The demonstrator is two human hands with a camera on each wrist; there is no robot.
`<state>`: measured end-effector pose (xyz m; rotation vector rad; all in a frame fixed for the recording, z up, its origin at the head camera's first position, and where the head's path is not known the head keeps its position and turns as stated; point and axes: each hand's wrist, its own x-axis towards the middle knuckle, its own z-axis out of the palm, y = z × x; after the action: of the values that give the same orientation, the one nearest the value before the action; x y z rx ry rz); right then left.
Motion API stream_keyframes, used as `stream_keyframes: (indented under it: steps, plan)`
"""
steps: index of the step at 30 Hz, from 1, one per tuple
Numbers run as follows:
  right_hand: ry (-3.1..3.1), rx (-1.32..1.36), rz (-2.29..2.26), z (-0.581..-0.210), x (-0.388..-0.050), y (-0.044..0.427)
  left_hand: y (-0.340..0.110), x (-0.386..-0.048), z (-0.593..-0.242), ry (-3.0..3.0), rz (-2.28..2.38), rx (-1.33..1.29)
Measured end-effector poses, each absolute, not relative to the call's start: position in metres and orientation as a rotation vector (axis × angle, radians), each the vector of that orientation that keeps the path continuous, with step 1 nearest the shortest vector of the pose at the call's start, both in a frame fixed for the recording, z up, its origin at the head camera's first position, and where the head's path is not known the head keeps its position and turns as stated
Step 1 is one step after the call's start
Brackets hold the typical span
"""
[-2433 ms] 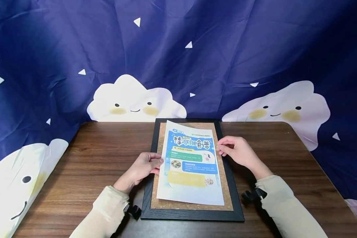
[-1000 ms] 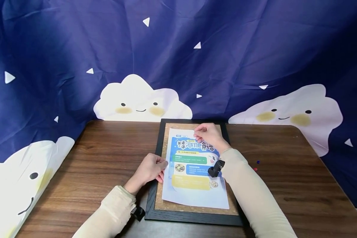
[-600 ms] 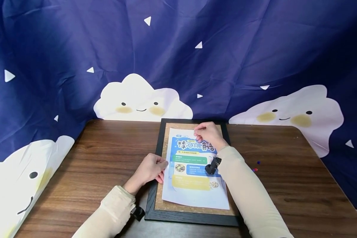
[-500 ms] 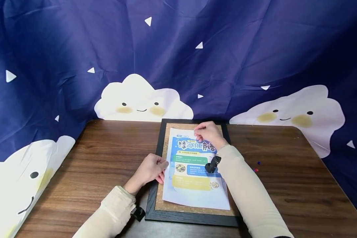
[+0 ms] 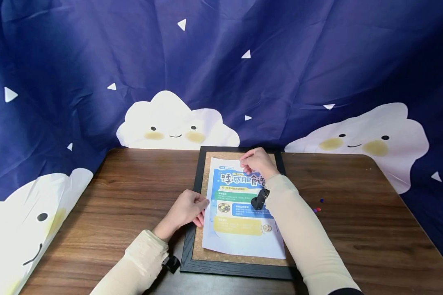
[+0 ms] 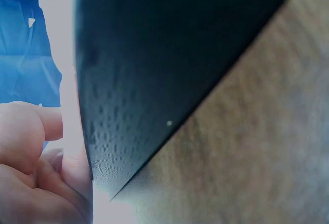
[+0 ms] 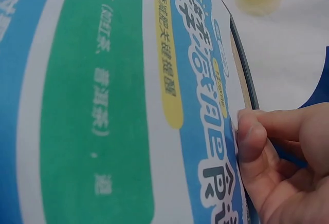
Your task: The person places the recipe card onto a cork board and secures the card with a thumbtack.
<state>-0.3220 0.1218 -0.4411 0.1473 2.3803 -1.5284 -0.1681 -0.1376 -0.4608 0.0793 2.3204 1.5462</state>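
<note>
A printed paper sheet (image 5: 243,246) with blue, green and yellow blocks lies over a black-framed cork board (image 5: 206,268) on the table. My left hand (image 5: 184,209) pinches the sheet's left edge between thumb and fingers; in the left wrist view that hand (image 6: 36,167) is next to the pale paper edge and the dark frame. My right hand (image 5: 260,162) reaches across the sheet and pinches its top edge near the middle. In the right wrist view the right hand (image 7: 288,157) has thumb and forefinger together there, and what lies between the tips is hidden.
Small blue (image 5: 321,200) and red (image 5: 318,209) bits lie on the wooden table (image 5: 354,229) right of the board, partly beside the right sleeve (image 5: 302,229). A dark blue curtain (image 5: 206,49) with clouds hangs behind the table's far edge.
My right hand has moved from the sheet's right edge up and left to its top edge, uncovering the small bits. The sheet's top now lies flatter. My left hand keeps its hold.
</note>
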Motion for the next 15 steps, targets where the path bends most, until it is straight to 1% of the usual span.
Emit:
stream_keyframes:
  steps: [15]
  plan:
    - [2.389, 0.196, -1.473, -0.4352, -0.3198, 0.1182, -0.1382, -0.1682, -0.4618, 2.317, 1.551, 0.074]
